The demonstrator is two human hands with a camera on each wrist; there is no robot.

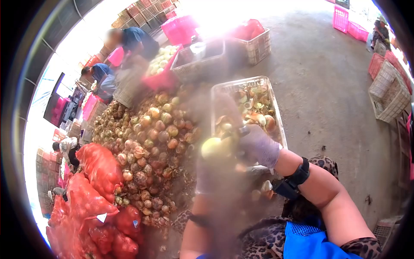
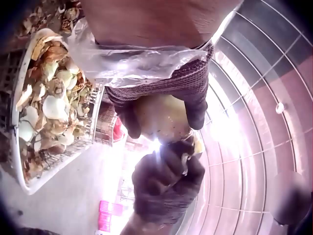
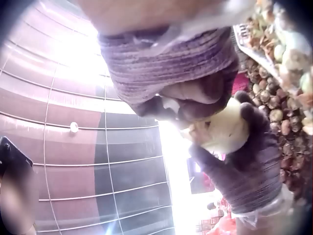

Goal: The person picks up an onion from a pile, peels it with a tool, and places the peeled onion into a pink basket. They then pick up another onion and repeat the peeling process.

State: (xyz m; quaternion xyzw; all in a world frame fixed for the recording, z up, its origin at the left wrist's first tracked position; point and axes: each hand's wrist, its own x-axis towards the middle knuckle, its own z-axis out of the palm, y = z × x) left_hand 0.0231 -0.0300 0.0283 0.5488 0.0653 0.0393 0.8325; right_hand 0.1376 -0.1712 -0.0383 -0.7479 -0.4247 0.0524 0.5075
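Note:
A pale, peeled onion (image 1: pixel 213 149) is held in front of the body, above the near end of a crate of peelings. My gloved left hand (image 3: pixel 252 169) grips it with fingers and thumb around its sides; in the head view a blur covers much of this hand. The gloved right hand (image 1: pixel 261 146) is right against the onion, its fingers curled round a small tool with a dark end (image 1: pixel 244 131). Most of that tool is hidden in the fist, so I cannot tell its kind. In the left wrist view a bright glint shows between onion (image 2: pixel 161 117) and right hand (image 2: pixel 168 183).
Onion skins fill the white plastic crate (image 1: pixel 241 81). A large heap of unpeeled onions (image 1: pixel 151 134) spreads to the left, with red mesh sacks (image 1: pixel 99 170) beside it. Farther back, people work near a pink crate of peeled onions (image 1: pixel 161 82). Stacked crates (image 1: pixel 390 93) stand at right.

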